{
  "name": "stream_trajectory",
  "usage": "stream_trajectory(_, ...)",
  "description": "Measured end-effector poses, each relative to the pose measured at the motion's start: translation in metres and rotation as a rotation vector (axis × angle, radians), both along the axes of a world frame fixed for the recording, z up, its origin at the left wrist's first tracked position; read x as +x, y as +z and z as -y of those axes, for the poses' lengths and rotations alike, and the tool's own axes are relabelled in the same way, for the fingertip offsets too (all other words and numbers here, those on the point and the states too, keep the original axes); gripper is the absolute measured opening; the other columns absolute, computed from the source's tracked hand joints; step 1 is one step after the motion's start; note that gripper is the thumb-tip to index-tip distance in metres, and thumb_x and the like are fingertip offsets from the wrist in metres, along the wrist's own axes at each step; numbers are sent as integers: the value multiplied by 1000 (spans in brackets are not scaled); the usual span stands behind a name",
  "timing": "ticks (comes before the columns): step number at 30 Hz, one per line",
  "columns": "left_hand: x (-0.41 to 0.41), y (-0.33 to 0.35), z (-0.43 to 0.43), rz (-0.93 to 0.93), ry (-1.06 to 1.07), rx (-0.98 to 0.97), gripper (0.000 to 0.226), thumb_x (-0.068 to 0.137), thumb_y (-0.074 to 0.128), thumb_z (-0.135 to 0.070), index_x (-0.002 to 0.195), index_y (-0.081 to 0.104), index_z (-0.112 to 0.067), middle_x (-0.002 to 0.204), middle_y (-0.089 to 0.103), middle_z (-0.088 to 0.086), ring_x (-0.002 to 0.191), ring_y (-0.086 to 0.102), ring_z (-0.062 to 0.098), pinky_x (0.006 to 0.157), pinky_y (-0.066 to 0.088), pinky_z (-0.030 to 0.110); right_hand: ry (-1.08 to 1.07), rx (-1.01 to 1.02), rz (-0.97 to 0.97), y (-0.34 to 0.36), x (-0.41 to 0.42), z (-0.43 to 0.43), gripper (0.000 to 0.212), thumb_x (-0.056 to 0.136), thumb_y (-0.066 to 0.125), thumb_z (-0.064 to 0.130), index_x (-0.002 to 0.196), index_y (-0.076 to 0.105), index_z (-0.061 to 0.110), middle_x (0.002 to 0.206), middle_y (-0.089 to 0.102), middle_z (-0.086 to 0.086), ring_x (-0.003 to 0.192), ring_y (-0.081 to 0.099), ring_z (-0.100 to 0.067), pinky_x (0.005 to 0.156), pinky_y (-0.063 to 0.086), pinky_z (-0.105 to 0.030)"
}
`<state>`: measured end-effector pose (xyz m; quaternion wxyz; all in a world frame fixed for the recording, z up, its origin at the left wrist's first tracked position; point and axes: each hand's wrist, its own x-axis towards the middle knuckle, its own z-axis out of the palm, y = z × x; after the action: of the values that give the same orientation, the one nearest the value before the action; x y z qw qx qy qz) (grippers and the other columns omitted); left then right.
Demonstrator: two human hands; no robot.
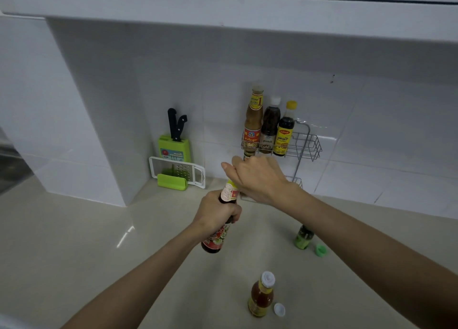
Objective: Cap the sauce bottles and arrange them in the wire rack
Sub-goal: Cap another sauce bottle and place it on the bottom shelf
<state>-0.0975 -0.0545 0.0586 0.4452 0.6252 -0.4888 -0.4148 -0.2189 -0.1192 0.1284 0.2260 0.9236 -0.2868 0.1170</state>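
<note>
While the left hand [218, 211] wraps its fingers tight round the body of a dark glass sauce bottle [215, 237], tilted above the smooth beige counter [81, 242], the right hand [257, 177] curls over the bottle's top, hiding the neck end; whether those fingers pinch a cap cannot be told. Far behind them, a thin wire rack [307, 145] hangs on glossy white tiles and holds three capped bottles side by side: a tall tan bottle [252, 122], a brown bottle [270, 127] and a yellow-capped bottle [285, 132]. To the right, a small green bottle [303, 239] stands partly hidden by the right forearm, with a ribbed green cap [321, 250] just beside it. Near the viewer stands an orange sauce bottle [260, 296], a round white cap [279, 309] lying beside it. Its top is blurred.
</note>
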Motion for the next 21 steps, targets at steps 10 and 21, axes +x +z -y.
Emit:
stream_trajectory(10, 13, 3, 4, -36, -192, 41, 11, 48, 60, -1, 59, 59, -1, 60, 61, 12, 61, 57, 21, 66, 49, 31, 152, 781, 169, 37, -10, 22, 32, 91, 57, 46, 109, 63, 21, 96, 67, 1, 85, 61, -12, 76, 53, -39)
stream_trajectory(21, 2, -7, 5, 5, -102, 34, 15, 48, 62, -2, 61, 58, 5, 59, 59, 10, 59, 54, 21, 61, 47, 31, 162, 571, 111, 26, -8, 20, 44, 85, 59, 55, 80, 52, 12, 66, 59, -3, 57, 53, -16, 49, 37, -27)
